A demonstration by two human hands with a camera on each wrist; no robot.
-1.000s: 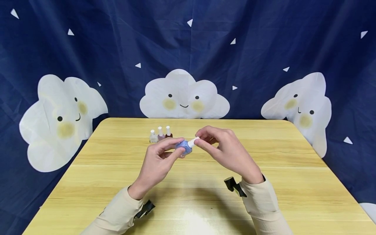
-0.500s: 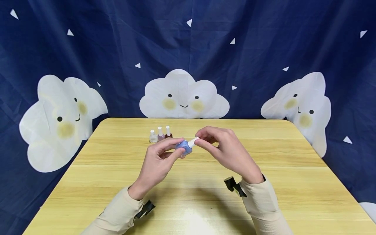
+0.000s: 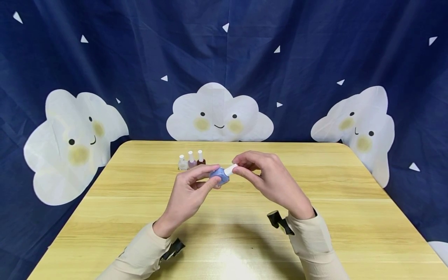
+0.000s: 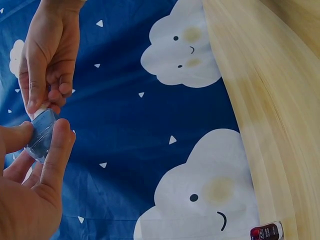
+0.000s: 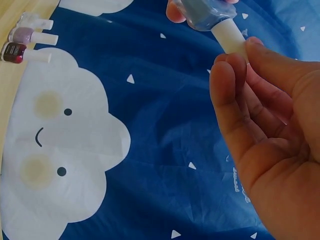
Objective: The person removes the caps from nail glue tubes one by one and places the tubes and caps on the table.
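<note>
Above the table, my left hand point(image 3: 185, 196) pinches a blue nail polish bottle point(image 3: 219, 176) between thumb and fingers. The bottle tilts so that its white cap point(image 3: 230, 170) points up and to the right. On that cap's end sit the thumb and fingertips of my right hand point(image 3: 271, 179). The right wrist view shows the cap point(image 5: 229, 37) pinched there, seated on the bottle's neck. In the left wrist view, the clear glass of the bottle point(image 4: 43, 134) shows between my left thumb and fingers, and the cap is mostly hidden by the right fingers.
Three more nail polish bottles stand in a row behind my left hand: a clear one point(image 3: 182, 163), a pale purple one point(image 3: 192, 161) and a dark red one point(image 3: 201, 158). They rest on the wooden table point(image 3: 315, 233). A blue cloud-print curtain point(image 3: 224, 58) hangs behind.
</note>
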